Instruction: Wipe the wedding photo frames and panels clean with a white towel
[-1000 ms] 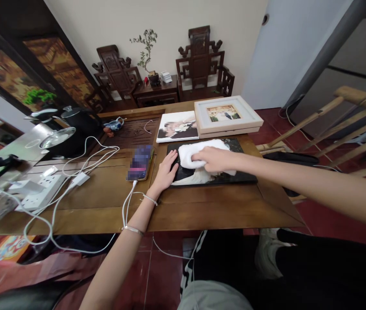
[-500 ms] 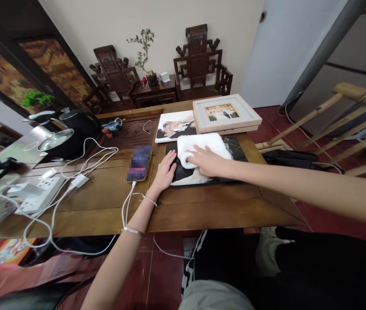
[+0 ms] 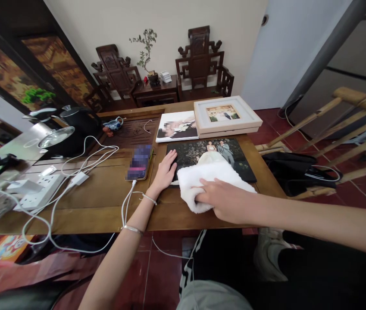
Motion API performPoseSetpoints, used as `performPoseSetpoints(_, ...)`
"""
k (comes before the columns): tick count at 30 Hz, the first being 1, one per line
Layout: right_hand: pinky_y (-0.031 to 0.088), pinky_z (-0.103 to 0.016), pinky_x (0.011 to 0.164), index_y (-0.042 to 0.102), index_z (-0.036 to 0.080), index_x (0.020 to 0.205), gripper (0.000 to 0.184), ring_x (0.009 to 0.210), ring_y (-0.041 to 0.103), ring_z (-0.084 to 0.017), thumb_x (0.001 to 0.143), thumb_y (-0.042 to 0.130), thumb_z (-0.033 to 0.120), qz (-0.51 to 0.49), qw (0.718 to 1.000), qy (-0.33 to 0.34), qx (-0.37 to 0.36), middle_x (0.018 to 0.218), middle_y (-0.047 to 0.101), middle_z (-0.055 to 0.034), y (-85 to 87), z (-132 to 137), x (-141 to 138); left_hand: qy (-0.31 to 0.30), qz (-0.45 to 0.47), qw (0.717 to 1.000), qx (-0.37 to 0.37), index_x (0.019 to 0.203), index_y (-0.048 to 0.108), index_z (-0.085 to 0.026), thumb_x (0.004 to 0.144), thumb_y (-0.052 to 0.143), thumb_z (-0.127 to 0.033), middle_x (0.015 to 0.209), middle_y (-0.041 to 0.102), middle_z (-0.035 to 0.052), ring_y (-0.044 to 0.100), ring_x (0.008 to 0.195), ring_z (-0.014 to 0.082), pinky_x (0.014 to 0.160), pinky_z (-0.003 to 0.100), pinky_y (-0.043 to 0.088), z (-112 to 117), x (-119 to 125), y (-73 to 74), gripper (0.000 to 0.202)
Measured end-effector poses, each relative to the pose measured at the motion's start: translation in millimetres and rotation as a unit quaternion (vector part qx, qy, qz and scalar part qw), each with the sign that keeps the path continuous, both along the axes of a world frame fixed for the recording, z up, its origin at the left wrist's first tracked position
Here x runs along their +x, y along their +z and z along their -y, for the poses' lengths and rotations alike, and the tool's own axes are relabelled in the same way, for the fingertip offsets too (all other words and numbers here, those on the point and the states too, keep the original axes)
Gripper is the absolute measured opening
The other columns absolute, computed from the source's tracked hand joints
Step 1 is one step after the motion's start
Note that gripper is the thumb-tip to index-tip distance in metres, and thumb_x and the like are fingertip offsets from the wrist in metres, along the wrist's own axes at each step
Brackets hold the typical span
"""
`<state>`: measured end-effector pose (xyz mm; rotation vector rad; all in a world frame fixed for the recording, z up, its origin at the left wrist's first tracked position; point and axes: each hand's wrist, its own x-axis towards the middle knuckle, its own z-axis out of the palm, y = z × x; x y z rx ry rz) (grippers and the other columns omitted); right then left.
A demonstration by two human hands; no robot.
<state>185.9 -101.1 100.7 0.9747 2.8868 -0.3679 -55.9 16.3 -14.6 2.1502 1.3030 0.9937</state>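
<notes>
A dark wedding photo panel (image 3: pixel 195 151) lies flat on the wooden table (image 3: pixel 166 215). My left hand (image 3: pixel 165 171) rests on its left edge with the fingers stretched out, holding nothing. A folded white towel (image 3: pixel 202 177) covers the panel's near part and hangs over toward the table's front. My right hand (image 3: pixel 223 199) grips this towel, thumb and fingers pressed into its near side. Part of the couple in the photo shows just beyond the towel.
Behind the panel are a white photo album (image 3: pixel 176 127) and a framed picture on a box (image 3: pixel 228 115). A charging phone (image 3: pixel 139 162) lies left of my left hand. Cables run to a power strip (image 3: pixel 39 191); a kettle (image 3: pixel 77 122) stands farther back. A bamboo chair (image 3: pixel 318 116) is at right.
My right hand has drawn the white towel toward me, from the panel's upper middle to its near edge, uncovering the couple in the photo. My left hand stays in place.
</notes>
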Motion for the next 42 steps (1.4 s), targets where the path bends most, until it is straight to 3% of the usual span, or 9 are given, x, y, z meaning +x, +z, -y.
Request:
performPoseSetpoints(5, 0.032, -0.028, 0.056, 0.068, 0.021, 0.110, 0.048, 0.074, 0.060, -0.020, 0.072, 0.048, 0.001, 0.014, 0.997, -0.043, -0.057, 0.093, 0.068, -0.0099, 16.3, -39, -3, -0.002, -0.004, 1.000, 0.002, 0.141, 0.054, -0.022, 0.096, 0.045, -0.028, 0.156, 0.043, 0.0089, 0.033, 0.148, 0.0244, 0.123, 0.050, 0.023, 0, 0, 0.1, 0.046)
performPoseSetpoints(12, 0.035, -0.029, 0.061, 0.065, 0.016, 0.120, 0.046, 0.086, 0.061, -0.023, 0.078, 0.049, 0.005, 0.037, 0.999, -0.036, 0.006, 0.102, 0.068, -0.0148, 18.1, -108, -17, -0.006, 0.006, 1.000, 0.002, 0.141, 0.053, -0.024, 0.097, 0.045, -0.033, 0.155, 0.045, 0.0063, 0.034, 0.148, 0.0248, 0.124, 0.048, 0.021, 1, 1, 3.2, 0.045)
performPoseSetpoints(17, 0.045, -0.034, 0.070, 0.055, 0.016, 0.136, 0.056, 0.103, 0.062, -0.031, 0.082, 0.049, 0.002, 0.073, 0.992, -0.082, 0.070, 0.124, 0.062, -0.0203, 4.0, -131, -29, 0.003, 0.076, 0.997, 0.018, 0.142, 0.052, -0.019, 0.101, 0.038, -0.049, 0.153, 0.047, 0.0102, 0.040, 0.144, 0.0260, 0.123, 0.046, 0.024, 8, 4, 12.1, 0.054)
performPoseSetpoints(22, 0.044, -0.060, 0.097, 0.053, 0.021, 0.139, 0.064, 0.139, 0.034, -0.042, 0.080, 0.048, -0.004, 0.087, 0.985, -0.054, 0.136, 0.156, 0.038, -0.0156, -14.0, -115, -48, 0.022, 0.151, 0.988, 0.034, 0.145, 0.050, -0.017, 0.100, 0.035, -0.059, 0.154, 0.045, 0.0120, 0.038, 0.145, 0.0258, 0.124, 0.043, 0.023, 17, 7, 19.0, 0.063)
performPoseSetpoints(27, 0.040, -0.069, 0.098, 0.061, 0.019, 0.128, 0.051, 0.141, 0.031, -0.045, 0.081, 0.053, 0.001, 0.083, 0.987, 0.055, 0.128, 0.157, 0.036, -0.0157, -17.9, -80, -54, 0.033, 0.177, 0.982, 0.063, 0.148, 0.046, -0.023, 0.099, 0.033, -0.062, 0.157, 0.041, 0.0067, 0.029, 0.150, 0.0249, 0.125, 0.043, 0.019, 21, 7, 20.4, 0.064)
performPoseSetpoints(33, 0.047, -0.056, 0.093, 0.065, 0.019, 0.118, 0.051, 0.136, 0.042, -0.039, 0.076, 0.049, -0.004, 0.070, 0.987, 0.117, 0.089, 0.148, 0.050, -0.0129, -6.2, -40, -34, 0.035, 0.141, 0.987, 0.070, 0.145, 0.049, -0.021, 0.100, 0.031, -0.059, 0.155, 0.044, 0.0087, 0.031, 0.149, 0.0251, 0.124, 0.045, 0.021, 20, 9, 18.1, 0.062)
performPoseSetpoints(36, 0.049, -0.041, 0.082, 0.067, 0.021, 0.115, 0.051, 0.115, 0.059, -0.031, 0.074, 0.049, -0.005, 0.068, 0.990, 0.114, 0.050, 0.127, 0.065, -0.0126, 7.3, -30, -23, 0.030, 0.108, 0.991, 0.067, 0.140, 0.055, -0.016, 0.099, 0.041, -0.056, 0.151, 0.048, 0.0128, 0.034, 0.147, 0.0266, 0.123, 0.046, 0.025, 16, 10, 15.3, 0.059)
performPoseSetpoints(39, 0.042, -0.031, 0.064, 0.068, 0.023, 0.117, 0.050, 0.084, 0.065, -0.023, 0.077, 0.048, 0.000, 0.092, 0.993, 0.075, -0.017, 0.102, 0.070, -0.0103, 22.1, -36, -12, 0.025, 0.072, 0.995, 0.057, 0.134, 0.059, -0.012, 0.099, 0.045, -0.045, 0.148, 0.051, 0.0153, 0.040, 0.144, 0.0267, 0.121, 0.047, 0.029, 13, 10, 13.9, 0.050)
performPoseSetpoints(42, 0.034, -0.029, 0.057, 0.068, 0.023, 0.117, 0.049, 0.077, 0.061, -0.020, 0.077, 0.048, 0.004, 0.095, 0.994, 0.011, -0.046, 0.098, 0.068, -0.0105, 28.0, -58, -2, 0.021, 0.045, 0.998, 0.049, 0.132, 0.062, -0.015, 0.098, 0.046, -0.035, 0.146, 0.054, 0.0118, 0.046, 0.140, 0.0246, 0.120, 0.047, 0.032, 12, 10, 14.0, 0.042)
